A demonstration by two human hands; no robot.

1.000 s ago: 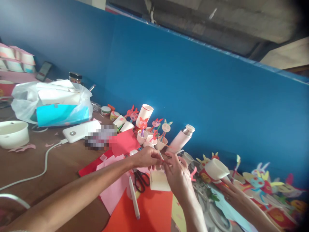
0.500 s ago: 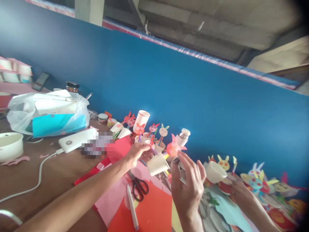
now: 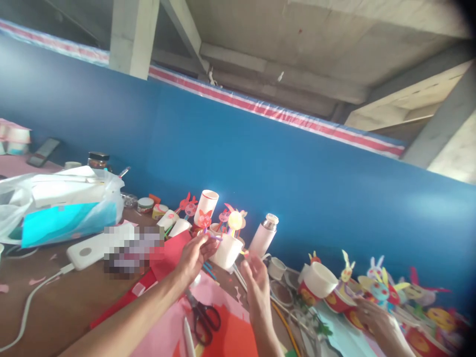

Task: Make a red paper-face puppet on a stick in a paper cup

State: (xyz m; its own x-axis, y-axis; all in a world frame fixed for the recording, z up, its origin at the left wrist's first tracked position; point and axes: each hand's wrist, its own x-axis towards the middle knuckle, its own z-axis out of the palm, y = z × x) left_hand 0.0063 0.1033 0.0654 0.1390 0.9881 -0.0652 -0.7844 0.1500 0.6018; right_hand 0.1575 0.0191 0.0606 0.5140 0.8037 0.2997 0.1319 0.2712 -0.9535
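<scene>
My left hand (image 3: 195, 253) pinches a thin purple stick (image 3: 215, 238) beside a white paper cup (image 3: 225, 252). A pale yellow round paper head (image 3: 235, 221) with ears shows above that cup. My right hand (image 3: 257, 280) is just right of the cup, thumb and fingers apart, near a small yellow tip; nothing is clearly held in it. Black-handled scissors (image 3: 204, 317) and a white pen (image 3: 189, 337) lie on pink and orange paper (image 3: 236, 329) below my hands.
Another person's hand (image 3: 375, 317) is among decorated cups at the right. A thermos (image 3: 263, 235) and a tall white cup (image 3: 207, 207) are behind. At left are a plastic bag (image 3: 111, 198), a white power bank (image 3: 98, 246) and its cable. A blue partition (image 3: 297, 183) stands behind.
The view has tilted up and shifted right. The cup between my hands is more upright, with a pale head now above it. My right hand has moved down, away from the pink-red paper head.
</scene>
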